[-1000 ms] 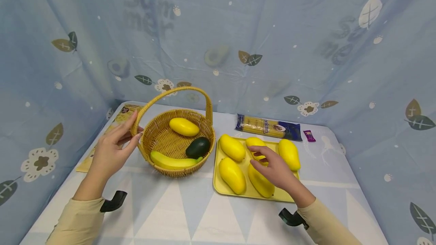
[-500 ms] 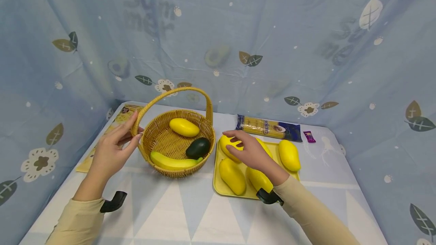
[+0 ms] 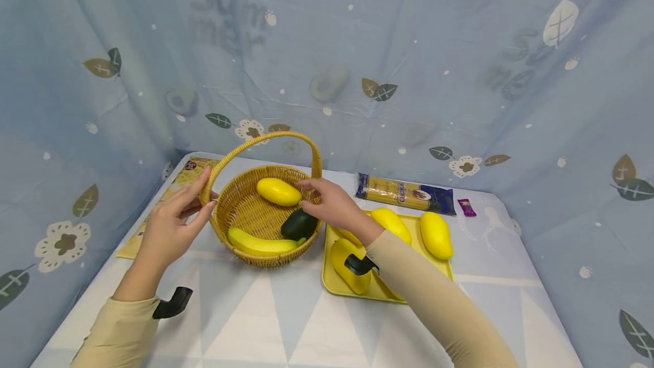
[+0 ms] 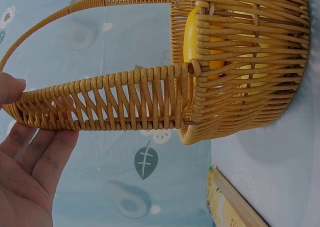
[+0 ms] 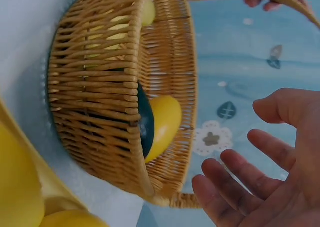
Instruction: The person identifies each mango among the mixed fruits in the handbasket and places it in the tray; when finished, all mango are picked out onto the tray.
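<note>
A wicker basket (image 3: 265,261) with a tall arched handle (image 3: 245,145) stands on the table, left of centre. Inside lie a yellow mango (image 3: 278,192), a dark green avocado (image 3: 296,225) and a banana (image 3: 261,243). My left hand (image 3: 171,226) pinches the handle's left side; in the left wrist view the thumb and the fingers (image 4: 54,159) lie on opposite sides of it. Over the basket's right rim, by the handle's right side, is my right hand (image 3: 332,204). Its fingers are loosely bent with nothing in them, as the right wrist view shows.
Right of the basket, a yellow tray (image 3: 334,289) carries several mangoes (image 3: 436,235), partly covered by my right arm. Behind it lie a spaghetti packet (image 3: 403,193) and a small purple wrapped sweet (image 3: 466,207). A flat yellow packet (image 3: 134,246) lies at the left edge. Blue curtain surrounds the table.
My right hand has moved left from above the tray's mangoes to the basket's right rim. My left hand has kept its hold on the handle, and the basket has stayed in place.
</note>
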`<state>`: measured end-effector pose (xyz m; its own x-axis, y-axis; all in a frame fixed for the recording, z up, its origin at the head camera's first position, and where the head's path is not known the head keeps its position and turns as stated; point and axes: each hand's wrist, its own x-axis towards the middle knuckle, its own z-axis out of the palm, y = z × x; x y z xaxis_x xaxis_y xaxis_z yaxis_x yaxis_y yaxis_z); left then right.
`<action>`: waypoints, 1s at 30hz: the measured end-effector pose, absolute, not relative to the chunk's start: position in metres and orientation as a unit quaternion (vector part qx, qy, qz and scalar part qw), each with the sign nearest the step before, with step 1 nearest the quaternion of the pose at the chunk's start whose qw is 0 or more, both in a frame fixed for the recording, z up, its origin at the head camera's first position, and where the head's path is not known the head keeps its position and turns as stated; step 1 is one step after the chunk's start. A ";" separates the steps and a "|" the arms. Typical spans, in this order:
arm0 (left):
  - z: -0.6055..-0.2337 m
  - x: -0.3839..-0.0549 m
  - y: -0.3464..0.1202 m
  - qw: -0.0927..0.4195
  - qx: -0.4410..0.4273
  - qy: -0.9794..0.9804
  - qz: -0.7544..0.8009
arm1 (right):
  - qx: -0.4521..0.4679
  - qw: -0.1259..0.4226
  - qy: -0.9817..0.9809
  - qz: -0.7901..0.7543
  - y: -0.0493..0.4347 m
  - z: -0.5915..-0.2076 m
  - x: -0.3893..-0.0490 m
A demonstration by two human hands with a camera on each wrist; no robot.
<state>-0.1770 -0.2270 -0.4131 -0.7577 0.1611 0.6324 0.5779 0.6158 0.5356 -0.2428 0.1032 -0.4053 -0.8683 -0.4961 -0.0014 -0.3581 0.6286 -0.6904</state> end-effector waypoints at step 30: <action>-0.413 -0.178 -0.228 0.275 -0.212 -0.865 -0.363 | -0.191 0.190 0.919 -0.289 0.038 -0.435 -0.320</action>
<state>-0.1783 -0.2278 -0.4132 -0.7584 0.1669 0.6301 0.5664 0.6471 0.5104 -0.3196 0.0381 -0.4347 -0.8549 -0.4607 -0.2386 -0.2414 0.7603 -0.6031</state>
